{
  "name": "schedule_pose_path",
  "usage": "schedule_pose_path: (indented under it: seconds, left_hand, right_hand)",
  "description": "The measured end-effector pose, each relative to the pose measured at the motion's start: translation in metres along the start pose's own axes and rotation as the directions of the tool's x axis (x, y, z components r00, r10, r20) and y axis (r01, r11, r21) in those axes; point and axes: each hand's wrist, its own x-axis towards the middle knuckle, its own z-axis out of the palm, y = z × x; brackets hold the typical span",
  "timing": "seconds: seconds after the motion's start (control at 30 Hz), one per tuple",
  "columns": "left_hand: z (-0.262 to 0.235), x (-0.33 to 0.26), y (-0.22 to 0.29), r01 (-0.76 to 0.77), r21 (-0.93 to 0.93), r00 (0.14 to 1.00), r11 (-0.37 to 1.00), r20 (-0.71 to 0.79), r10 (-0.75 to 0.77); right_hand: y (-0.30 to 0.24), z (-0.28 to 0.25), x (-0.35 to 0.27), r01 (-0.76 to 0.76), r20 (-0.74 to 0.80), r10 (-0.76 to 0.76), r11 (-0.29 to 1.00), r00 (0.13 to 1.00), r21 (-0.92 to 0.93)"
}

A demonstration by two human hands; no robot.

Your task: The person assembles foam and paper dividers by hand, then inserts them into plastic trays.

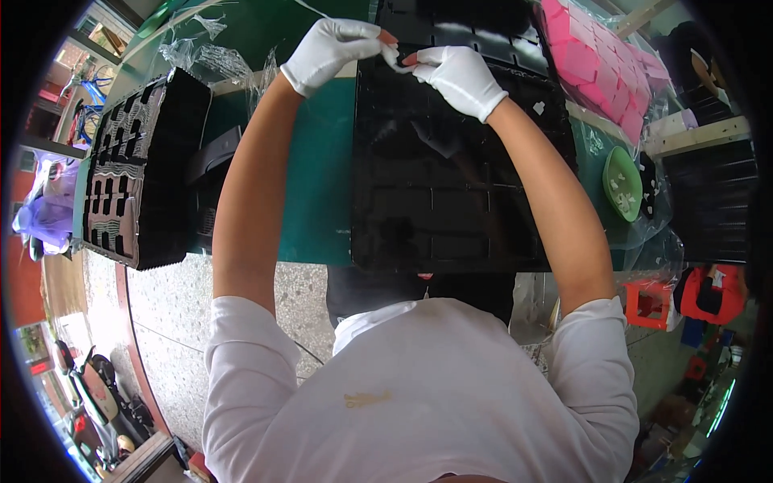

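Observation:
Both my hands wear white gloves and meet at the far edge of a black compartmented tray [451, 209] lying on the green table [318, 193]. My left hand [334, 50] and my right hand [460, 76] pinch a small white piece [394, 58] between their fingertips, just above the tray's upper rim. A single small white piece [539, 107] lies in a compartment at the tray's right side. Another black tray [475, 28] sits behind the first one.
A stack of black trays [137, 173] stands at the left on the table. A pink sheet of parts in clear plastic [604, 64] lies at the back right, with a green bowl [622, 183] holding white pieces below it. Crumpled clear film [205, 56] lies at the back left.

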Motion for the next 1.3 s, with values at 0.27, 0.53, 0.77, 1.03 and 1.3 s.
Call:
schedule_pose_path:
  seconds: [0.27, 0.53, 0.77, 1.03, 1.3]
  left_hand:
    - [0.052, -0.045, 0.065, -0.012, -0.038, 0.936, 0.999, -0.352, -0.002]
    - [0.009, -0.031, 0.045, 0.070, 0.115, 0.980, 0.991, -0.194, -0.047]
    - [0.014, -0.034, -0.001, 0.038, 0.107, 0.998, 0.994, 0.049, -0.043]
    - [0.010, -0.039, -0.011, 0.077, 0.303, 0.994, 0.950, 0.050, -0.097]
    - [0.017, -0.018, -0.022, 0.055, 0.218, 0.996, 0.974, 0.060, -0.070]
  right_hand:
    - [-0.027, -0.019, -0.060, -0.077, -0.009, 0.086, 0.928, 0.996, 0.364]
    - [-0.016, -0.014, -0.042, 0.189, -0.299, -0.159, 0.979, 0.941, 0.074]
    - [0.018, -0.002, -0.001, 0.521, -0.056, -0.716, 0.558, 0.696, -0.646]
    - [0.012, 0.006, 0.018, 0.690, 0.487, -0.510, 0.360, 0.709, -0.628]
    - [-0.046, 0.003, 0.035, 0.566, 0.652, 0.050, 0.449, 0.757, -0.692]
